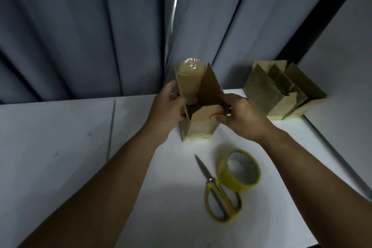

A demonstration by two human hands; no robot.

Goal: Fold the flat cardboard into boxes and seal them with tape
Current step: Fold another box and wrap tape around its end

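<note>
A small brown cardboard box (199, 129) stands upright on the white table (60, 137), its top flaps open and yellow tape along its bottom edge. My left hand (168, 106) grips the box's left wall near the top. My right hand (239, 116) pinches the near top flap, folding it inward. The far flap (189, 78) stands up with a shiny taped patch at its tip. A roll of yellow tape (239, 171) and yellow-handled scissors (218, 195) lie on the table in front of the box.
Two more folded boxes (281, 90) with open flaps stand at the back right of the table. Grey curtains (100, 26) hang behind the table. The table's right edge (342, 163) runs close to the tape roll.
</note>
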